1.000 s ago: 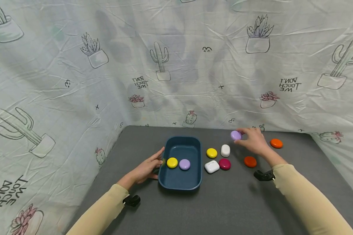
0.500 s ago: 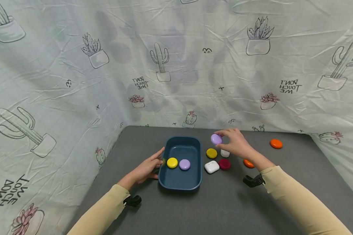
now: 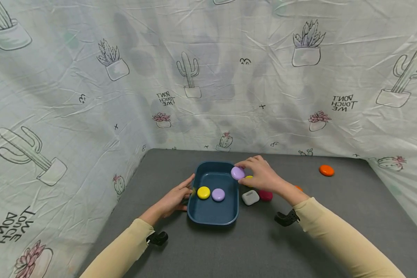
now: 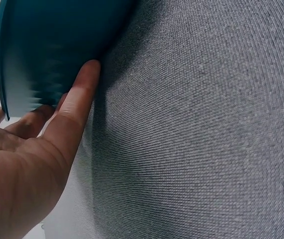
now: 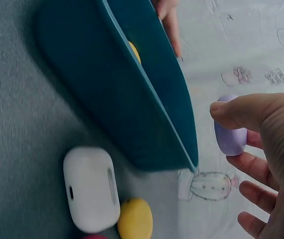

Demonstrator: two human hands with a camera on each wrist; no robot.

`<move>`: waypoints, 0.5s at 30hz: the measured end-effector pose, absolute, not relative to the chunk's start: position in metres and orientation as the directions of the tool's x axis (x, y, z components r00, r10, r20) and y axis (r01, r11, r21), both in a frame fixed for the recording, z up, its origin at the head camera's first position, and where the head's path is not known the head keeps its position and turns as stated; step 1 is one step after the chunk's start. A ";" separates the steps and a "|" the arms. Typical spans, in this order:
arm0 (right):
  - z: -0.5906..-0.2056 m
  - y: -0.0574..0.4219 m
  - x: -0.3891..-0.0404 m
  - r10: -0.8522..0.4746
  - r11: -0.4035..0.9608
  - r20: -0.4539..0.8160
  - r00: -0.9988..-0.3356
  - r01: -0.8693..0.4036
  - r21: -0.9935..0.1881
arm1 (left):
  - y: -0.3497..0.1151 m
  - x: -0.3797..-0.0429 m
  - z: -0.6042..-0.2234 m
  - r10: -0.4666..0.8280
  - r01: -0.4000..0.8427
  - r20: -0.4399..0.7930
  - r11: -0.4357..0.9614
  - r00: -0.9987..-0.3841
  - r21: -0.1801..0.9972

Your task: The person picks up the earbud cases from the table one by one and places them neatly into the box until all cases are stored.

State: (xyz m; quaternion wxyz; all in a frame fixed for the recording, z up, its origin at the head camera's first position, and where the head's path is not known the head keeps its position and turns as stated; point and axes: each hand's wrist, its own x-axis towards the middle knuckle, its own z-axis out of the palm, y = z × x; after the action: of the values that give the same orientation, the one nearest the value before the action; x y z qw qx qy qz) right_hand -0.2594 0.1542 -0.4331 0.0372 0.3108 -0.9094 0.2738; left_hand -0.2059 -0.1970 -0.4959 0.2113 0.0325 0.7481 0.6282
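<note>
My right hand point(image 3: 262, 175) pinches a smooth purple pebble-shaped disc point(image 3: 238, 173) between thumb and fingers. In the head view the disc overlaps the far right rim of a dark blue rectangular box point(image 3: 213, 222); in the right wrist view the disc point(image 5: 230, 132) shows just beyond the box's rim. My left hand point(image 3: 172, 200) rests against the box's left side with fingers extended; in the left wrist view one finger point(image 4: 77, 99) lies along the outer wall point(image 4: 67, 45). Inside the box lie a yellow disc point(image 3: 203, 192) and another purple disc point(image 3: 218, 195).
Right of the box, on the grey table point(image 3: 264, 247), lie a white earbud case point(image 3: 250, 197), a yellow disc point(image 3: 249, 180) and a dark red one point(image 3: 265, 195), partly covered by my right hand. An orange disc point(image 3: 326, 170) sits farther right, another point(image 3: 299, 188) mostly behind my wrist. Printed fabric point(image 3: 208, 77) hangs behind.
My right hand has carried the purple disc leftward and slightly lower in the head view, from above the loose pieces to the box's right rim. My left hand and the box have stayed put.
</note>
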 end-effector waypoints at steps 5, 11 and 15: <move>-0.434 0.141 -0.256 -0.599 0.648 0.220 -0.770 -0.628 -0.431 | -0.196 -0.206 -0.496 0.299 -0.222 -0.281 0.216 -0.912 0.951; -0.439 0.128 -0.258 -0.654 0.645 0.192 -0.732 -0.672 -0.365 | -0.196 -0.206 -0.496 0.293 -0.214 -0.277 0.231 -0.915 0.949; -0.442 0.122 -0.260 -0.672 0.649 0.175 -0.720 -0.686 -0.330 | -0.196 -0.206 -0.496 0.296 -0.210 -0.275 0.234 -0.915 0.949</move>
State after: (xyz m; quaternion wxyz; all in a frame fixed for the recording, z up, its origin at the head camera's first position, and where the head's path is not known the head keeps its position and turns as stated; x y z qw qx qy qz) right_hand -0.2597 0.1216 -0.4424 0.0184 0.3738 -0.9077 0.1895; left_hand -0.2063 -0.1957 -0.4961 0.2043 0.0283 0.7585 0.6182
